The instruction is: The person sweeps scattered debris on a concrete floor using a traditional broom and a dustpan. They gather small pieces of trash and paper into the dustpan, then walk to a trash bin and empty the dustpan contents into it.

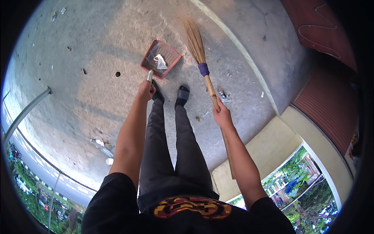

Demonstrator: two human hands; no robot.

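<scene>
My left hand [147,90] is closed around the pale handle of a red dustpan [174,62], which rests on the concrete floor just ahead of my feet. A crumpled white piece of litter [160,62] lies in the pan. In my right hand [222,114] is the wooden handle of a stick broom [196,41] with a purple binding. Its bristles point away from me, to the right of the dustpan, and their tips are blurred. Small litter [222,94] lies on the floor beside the broom handle.
More litter [100,142] lies on the floor at the left, near a metal post [27,109]. A small round hole [117,74] is left of the dustpan. A pale raised strip [242,48] curves along the right, towards a low cream wall [270,137] and a red corrugated shutter [327,96].
</scene>
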